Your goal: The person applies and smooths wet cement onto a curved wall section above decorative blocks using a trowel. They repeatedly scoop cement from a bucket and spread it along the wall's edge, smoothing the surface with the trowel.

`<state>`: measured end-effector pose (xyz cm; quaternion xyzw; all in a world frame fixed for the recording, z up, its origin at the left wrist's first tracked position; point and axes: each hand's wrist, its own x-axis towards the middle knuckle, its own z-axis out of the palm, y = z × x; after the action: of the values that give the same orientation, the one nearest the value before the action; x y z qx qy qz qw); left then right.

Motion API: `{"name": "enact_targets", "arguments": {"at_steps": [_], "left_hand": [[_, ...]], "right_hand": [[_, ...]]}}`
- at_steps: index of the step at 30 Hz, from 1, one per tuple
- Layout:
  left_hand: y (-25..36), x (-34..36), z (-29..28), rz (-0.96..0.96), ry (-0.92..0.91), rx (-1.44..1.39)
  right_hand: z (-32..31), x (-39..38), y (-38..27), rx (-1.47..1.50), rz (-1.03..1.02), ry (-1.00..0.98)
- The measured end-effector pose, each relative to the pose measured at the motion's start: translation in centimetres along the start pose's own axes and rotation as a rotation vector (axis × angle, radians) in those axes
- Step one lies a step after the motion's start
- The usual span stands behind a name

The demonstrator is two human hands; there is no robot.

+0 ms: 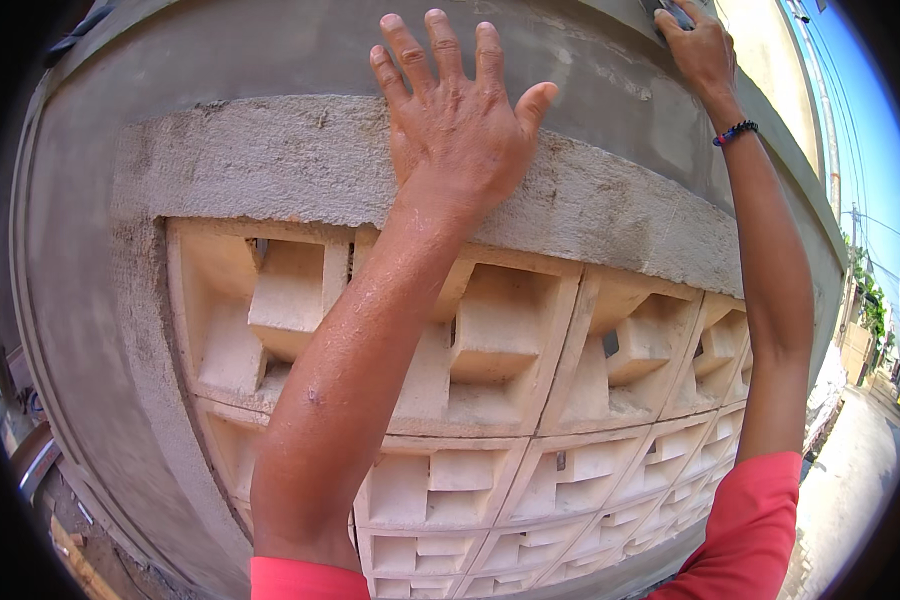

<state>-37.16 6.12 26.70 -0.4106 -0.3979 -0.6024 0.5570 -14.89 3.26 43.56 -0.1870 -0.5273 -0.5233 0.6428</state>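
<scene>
Landmark: rough grey plaster band [270,160] run across the wall above the pale ventilation blocks [490,350]. Left hand [450,110] is laid flat on that band, palm to the surface, fingers spread and pointing up, nothing gripped; fingertips reach past the band's top edge onto the smoother grey render [220,60] above. Right hand [698,45] is raised well above and to the right of the band, up at the frame's top edge, fingers curled over a small dark object [670,12]; object is mostly cut off by the frame, kind cannot be told. A dark beaded bracelet [735,131] is worn on the right wrist, level with the band. Red-pink sleeves [750,530] are seen at both upper arms, well below the band. Below the band the blocks are stacked in rows, each a square frame with a stepped hollow centre; cavities hold nothing but shadow and a few mortar smears. No packages, labels or signs can be made out on the wall. Left of the band and lower, debris and a curved metal piece [35,455] lie on the ground, blurred. Right of the band, a street [855,470] with trees and poles is seen under blue sky.
</scene>
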Motion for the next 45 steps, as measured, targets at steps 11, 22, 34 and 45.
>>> {"name": "enact_targets", "arguments": {"at_steps": [11,22,34,45], "left_hand": [[0.2,0.1,-0.2,-0.039,-0.018,-0.06],[0.5,0.0,-0.3,-0.006,-0.005,-0.043],[0.4,-0.1,-1.0,-0.056,-0.019,-0.105],[0.3,0.0,-0.9,-0.049,-0.026,-0.016]], "right_hand": [[0.6,-0.3,2.5,-0.213,-0.208,-0.041],[1.1,1.8,1.4,-0.066,-0.021,0.047],[2.1,1.5,-0.5,-0.068,-0.055,-0.025],[0.0,-0.7,-2.2,-0.01,-0.001,-0.031]]}}
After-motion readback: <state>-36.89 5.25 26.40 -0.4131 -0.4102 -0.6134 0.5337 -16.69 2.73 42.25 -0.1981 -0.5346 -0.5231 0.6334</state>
